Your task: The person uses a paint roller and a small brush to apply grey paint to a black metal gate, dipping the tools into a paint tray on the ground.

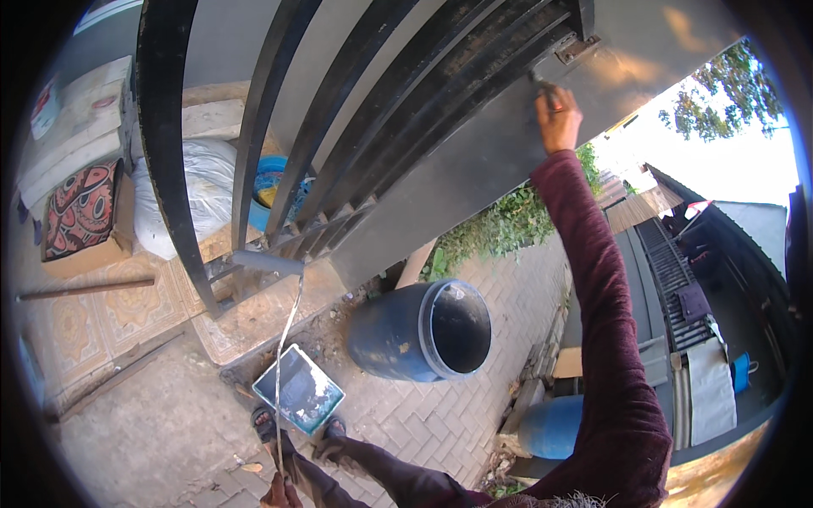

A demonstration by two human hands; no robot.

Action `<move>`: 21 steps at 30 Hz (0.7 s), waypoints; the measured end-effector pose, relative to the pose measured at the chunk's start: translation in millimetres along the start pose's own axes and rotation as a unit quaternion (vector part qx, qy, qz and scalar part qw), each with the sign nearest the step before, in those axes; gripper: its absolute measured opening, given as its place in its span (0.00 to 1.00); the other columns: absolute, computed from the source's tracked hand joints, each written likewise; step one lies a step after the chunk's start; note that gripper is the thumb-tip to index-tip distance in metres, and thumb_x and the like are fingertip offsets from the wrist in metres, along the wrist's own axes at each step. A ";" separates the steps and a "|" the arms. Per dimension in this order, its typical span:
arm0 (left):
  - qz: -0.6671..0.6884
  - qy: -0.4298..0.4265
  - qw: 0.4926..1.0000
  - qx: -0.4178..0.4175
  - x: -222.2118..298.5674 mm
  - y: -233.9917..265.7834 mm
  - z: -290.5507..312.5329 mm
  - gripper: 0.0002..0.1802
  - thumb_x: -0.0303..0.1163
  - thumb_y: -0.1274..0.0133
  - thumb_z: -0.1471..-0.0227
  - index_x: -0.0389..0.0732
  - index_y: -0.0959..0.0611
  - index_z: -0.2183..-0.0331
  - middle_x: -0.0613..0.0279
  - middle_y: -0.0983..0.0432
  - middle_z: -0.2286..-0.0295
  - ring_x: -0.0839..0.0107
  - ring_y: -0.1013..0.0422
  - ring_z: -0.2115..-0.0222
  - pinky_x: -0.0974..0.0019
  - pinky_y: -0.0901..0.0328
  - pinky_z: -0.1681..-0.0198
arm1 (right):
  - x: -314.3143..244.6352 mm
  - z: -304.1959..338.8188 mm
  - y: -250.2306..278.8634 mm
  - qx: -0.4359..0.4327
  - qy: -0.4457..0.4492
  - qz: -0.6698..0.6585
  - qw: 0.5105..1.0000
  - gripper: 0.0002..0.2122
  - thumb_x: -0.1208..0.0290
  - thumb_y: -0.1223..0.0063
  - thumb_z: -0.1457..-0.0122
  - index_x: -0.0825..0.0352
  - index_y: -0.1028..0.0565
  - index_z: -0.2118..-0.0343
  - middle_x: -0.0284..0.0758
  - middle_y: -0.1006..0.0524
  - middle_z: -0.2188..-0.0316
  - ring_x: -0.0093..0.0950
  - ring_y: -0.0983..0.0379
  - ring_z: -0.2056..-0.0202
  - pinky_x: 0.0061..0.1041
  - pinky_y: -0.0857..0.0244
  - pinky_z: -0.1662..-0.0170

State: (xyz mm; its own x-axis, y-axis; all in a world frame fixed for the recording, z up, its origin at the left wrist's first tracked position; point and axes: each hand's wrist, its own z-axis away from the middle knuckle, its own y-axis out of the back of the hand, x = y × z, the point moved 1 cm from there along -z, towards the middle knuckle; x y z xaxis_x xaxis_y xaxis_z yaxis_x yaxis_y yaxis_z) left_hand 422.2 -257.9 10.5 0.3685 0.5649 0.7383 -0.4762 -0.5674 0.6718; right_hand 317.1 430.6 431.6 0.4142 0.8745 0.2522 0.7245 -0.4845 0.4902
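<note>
My right hand [560,120] is raised at the end of an outstretched arm, closed on what looks like a small paintbrush [535,77]. The brush end meets the grey wall [474,161] close to the black metal gate [381,102] and its hinge plate [578,49]. Low at the bottom edge, my left hand [280,492] grips the thin pole [288,326] of a paint roller. The grey roller head [267,262] is at the pole's upper end, in front of the gate bars. By my feet is a square paint tub [336,394] smeared with grey and white.
A large blue barrel [385,332] lies on its side on the paving beside the tub. Left of the gate are a patterned cardboard box [85,212], a white sack [195,186] and a blue basin [264,212]. Another blue barrel [550,426] is under my right arm.
</note>
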 end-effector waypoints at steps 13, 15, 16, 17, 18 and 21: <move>0.014 0.008 1.000 0.025 5.0 6.3 12.0 0.15 0.31 0.47 0.46 0.39 0.20 0.57 0.47 0.21 0.68 0.52 0.23 0.74 0.57 0.28 0.72 | -6.1 33.2 -5.1 -0.018 -0.075 -0.049 0.996 0.08 0.74 0.45 0.49 0.63 0.23 0.65 0.41 0.24 0.69 0.44 0.26 0.67 0.35 0.32 0.62; 0.010 0.014 0.999 0.027 3.9 6.4 12.4 0.15 0.31 0.47 0.47 0.39 0.20 0.57 0.47 0.21 0.68 0.52 0.23 0.74 0.57 0.28 0.71 | -18.5 31.8 -0.7 -0.026 -0.017 0.008 0.999 0.11 0.77 0.46 0.50 0.62 0.24 0.62 0.39 0.26 0.66 0.41 0.26 0.67 0.34 0.31 0.62; 0.007 0.018 0.999 0.028 3.0 6.5 12.8 0.15 0.31 0.47 0.47 0.39 0.20 0.57 0.47 0.21 0.67 0.52 0.23 0.74 0.57 0.28 0.71 | -25.2 35.2 -0.5 -0.029 0.011 0.036 0.999 0.13 0.78 0.46 0.51 0.61 0.25 0.60 0.39 0.27 0.64 0.39 0.25 0.66 0.34 0.30 0.62; 0.007 0.006 0.999 0.036 2.9 5.1 12.3 0.15 0.31 0.47 0.46 0.39 0.20 0.57 0.47 0.20 0.67 0.53 0.23 0.74 0.57 0.28 0.71 | -35.2 44.0 -2.1 -0.069 0.030 0.096 0.993 0.18 0.80 0.45 0.53 0.60 0.27 0.57 0.38 0.30 0.62 0.38 0.26 0.65 0.35 0.29 0.64; 0.008 -0.007 0.999 0.042 2.9 3.2 11.4 0.15 0.32 0.47 0.46 0.39 0.20 0.57 0.47 0.20 0.67 0.53 0.23 0.74 0.57 0.28 0.71 | -32.2 60.5 -8.9 -0.105 0.050 0.116 0.986 0.18 0.80 0.45 0.54 0.60 0.27 0.58 0.38 0.30 0.63 0.38 0.26 0.65 0.35 0.29 0.64; 0.012 -0.020 0.999 0.040 3.9 5.3 10.8 0.14 0.32 0.47 0.46 0.39 0.20 0.57 0.48 0.20 0.67 0.54 0.23 0.74 0.58 0.28 0.72 | -38.1 99.7 -28.0 -0.277 0.074 0.098 0.953 0.17 0.78 0.45 0.54 0.60 0.26 0.59 0.38 0.31 0.64 0.40 0.26 0.65 0.36 0.29 0.64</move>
State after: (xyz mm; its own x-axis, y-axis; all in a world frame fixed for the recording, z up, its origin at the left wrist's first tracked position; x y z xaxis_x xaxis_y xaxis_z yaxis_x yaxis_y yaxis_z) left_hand 429.8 -265.2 17.6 0.3907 0.5275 0.7544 -0.4210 -0.6265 0.6560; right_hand 336.0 408.9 325.1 0.3996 0.7812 0.4797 0.2219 -0.5902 0.7762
